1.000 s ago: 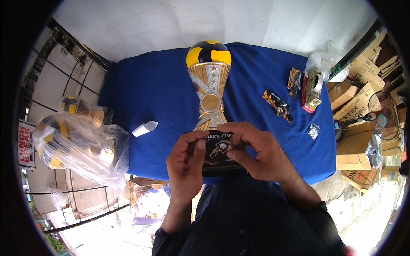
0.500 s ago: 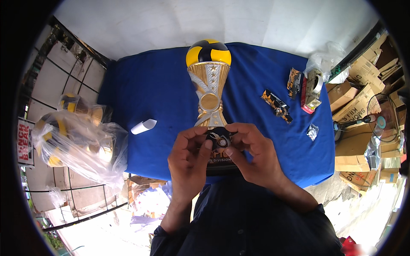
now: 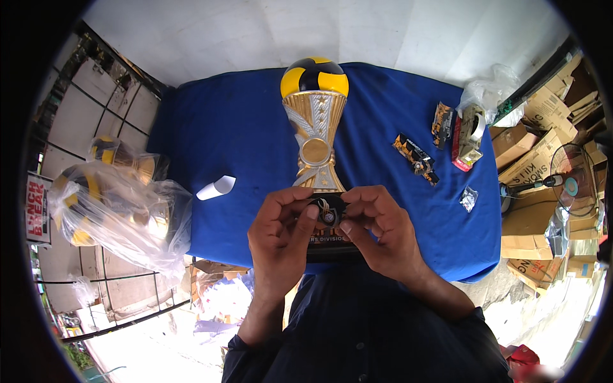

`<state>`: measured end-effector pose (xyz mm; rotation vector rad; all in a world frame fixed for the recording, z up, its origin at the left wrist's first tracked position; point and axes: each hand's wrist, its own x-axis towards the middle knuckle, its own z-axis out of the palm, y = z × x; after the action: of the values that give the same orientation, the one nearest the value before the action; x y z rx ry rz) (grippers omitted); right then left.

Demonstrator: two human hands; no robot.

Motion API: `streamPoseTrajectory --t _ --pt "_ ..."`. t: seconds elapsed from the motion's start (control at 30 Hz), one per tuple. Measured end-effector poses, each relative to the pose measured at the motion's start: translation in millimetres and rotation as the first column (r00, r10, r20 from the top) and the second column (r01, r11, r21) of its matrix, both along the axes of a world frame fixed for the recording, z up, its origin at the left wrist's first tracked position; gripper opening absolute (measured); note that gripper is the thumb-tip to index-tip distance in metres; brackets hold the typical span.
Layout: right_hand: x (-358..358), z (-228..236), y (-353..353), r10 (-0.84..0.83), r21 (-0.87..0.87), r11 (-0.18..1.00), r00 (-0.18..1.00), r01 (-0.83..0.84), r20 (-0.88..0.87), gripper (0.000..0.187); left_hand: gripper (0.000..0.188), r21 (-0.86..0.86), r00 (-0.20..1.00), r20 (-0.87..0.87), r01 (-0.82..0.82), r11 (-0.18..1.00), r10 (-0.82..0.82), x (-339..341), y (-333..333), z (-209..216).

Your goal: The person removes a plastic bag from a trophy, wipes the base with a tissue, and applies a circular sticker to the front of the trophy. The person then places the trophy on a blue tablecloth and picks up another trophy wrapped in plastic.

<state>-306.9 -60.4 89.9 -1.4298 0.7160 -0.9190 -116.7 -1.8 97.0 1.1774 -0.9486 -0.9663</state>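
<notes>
My left hand [image 3: 279, 233] and my right hand [image 3: 386, 236] hold a small dark emblem piece [image 3: 328, 213] between fingers and thumbs. It is roughly round and black, with a ball picture in gold and white; whether it is a sticker or a stiff disc I cannot tell. Just beyond my hands rises a gold and silver trophy [image 3: 324, 118], topped by a yellow and black volleyball [image 3: 314, 78]. A plain gold round plate [image 3: 315, 152] sits at the trophy's waist. Its black base [image 3: 335, 254] carries lettering, and my fingers and the emblem cover part of it.
A blue cloth [image 3: 242, 115] covers the table. On it lie a curled white paper [image 3: 216, 188], black and orange printed strips [image 3: 415, 158], a tape roll [image 3: 477, 126] and crumpled clear plastic [image 3: 469, 198]. Plastic-wrapped trophies [image 3: 121, 204] stand left; cardboard boxes [image 3: 527, 230] and a fan [image 3: 570, 186] are right.
The emblem piece has tipped and dropped slightly between my fingers. Both hands keep their hold in nearly the same place. The trophy stays where it was.
</notes>
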Motion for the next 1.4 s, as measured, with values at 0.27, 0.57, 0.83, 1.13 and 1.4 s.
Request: streamPoseTrajectory --t 0.27,0.57,0.83,1.13,1.4 --pt "-2 -6 -4 0.041 0.18 0.982 0.995 -0.058 0.094 0.037 0.014 0.032 0.999 0.036 0.016 0.999 -0.017 1 1 -1" --pt "-8 -12 -8 0.049 0.288 0.953 0.985 -0.095 0.163 0.041 0.023 0.076 0.992 0.107 -0.082 0.994 0.073 -5 0 -12" --pt "-13 -3 -23 0.063 0.051 0.997 0.998 -0.064 0.021 0.04 0.016 0.18 0.958 0.285 -0.058 0.982 0.005 0 4 -6" --pt "-10 -17 -62 0.012 0.034 0.999 0.952 -0.002 -0.305 0.014 0.013 0.099 0.902 0.412 -0.187 0.977 0.131 23 -21 -2" --pt "52 -82 -151 -0.08 0.008 0.996 0.902 0.092 -0.425 0.028 0.018 0.305 0.914 0.391 -0.021 0.952 -0.106 113 -117 -93"
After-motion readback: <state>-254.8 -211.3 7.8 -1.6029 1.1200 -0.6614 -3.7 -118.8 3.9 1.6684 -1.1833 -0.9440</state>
